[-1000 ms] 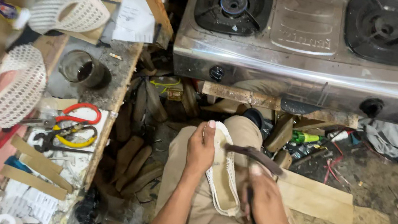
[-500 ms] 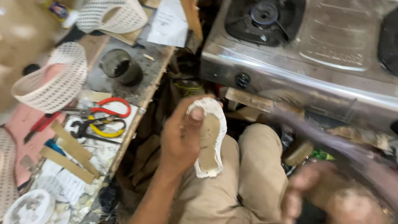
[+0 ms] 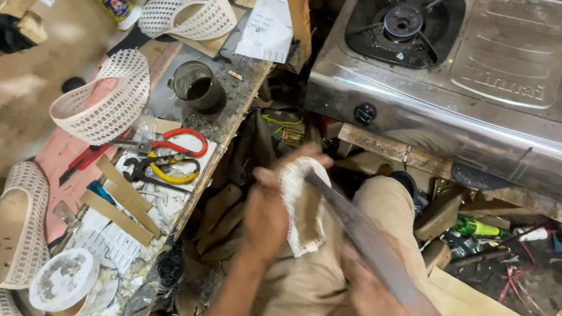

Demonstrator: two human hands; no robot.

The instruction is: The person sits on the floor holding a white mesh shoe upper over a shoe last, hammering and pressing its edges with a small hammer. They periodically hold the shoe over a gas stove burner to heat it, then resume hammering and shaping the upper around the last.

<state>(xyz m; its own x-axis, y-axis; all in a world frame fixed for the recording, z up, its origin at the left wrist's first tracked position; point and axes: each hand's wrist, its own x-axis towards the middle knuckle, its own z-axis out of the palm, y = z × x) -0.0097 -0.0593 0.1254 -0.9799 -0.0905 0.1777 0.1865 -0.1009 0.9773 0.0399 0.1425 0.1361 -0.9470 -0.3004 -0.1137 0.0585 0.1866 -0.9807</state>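
— Over the lap, what did the left hand (image 3: 267, 213) have?

— A white mesh shoe upper (image 3: 300, 207) with a tan inner side. The fingers (image 3: 298, 160) were curled around its top edge, clenched on it, and the piece hung just above the thigh of the tan trousers (image 3: 322, 284).

— And the right hand (image 3: 368, 290)?

— It was blurred. A long grey tool (image 3: 364, 236) ran from it up toward the shoe upper, its tip touching or nearly touching the white piece; I could not tell which. The hand looked wrapped on the lower end of that tool, though the blur hid the fingers themselves.

— What lay around?

— To the left stood a low table (image 3: 229, 112) with a dark metal cup (image 3: 197, 87), red-handled scissors (image 3: 175, 144) and yellow-handled pliers (image 3: 165, 169) side by side, and a few wooden strips (image 3: 120, 195) below them. Two more curved white mesh pieces (image 3: 106, 97) rested near the cup, one beside it and one farther up. A paper sheet (image 3: 267, 29) lay at the table's far end.

— Anything ahead?

— A steel gas stove (image 3: 487, 105) sat beyond the knees, propped on wooden blocks (image 3: 382, 147), with a green-handled tool (image 3: 480, 227) among scraps on the floor to the right.
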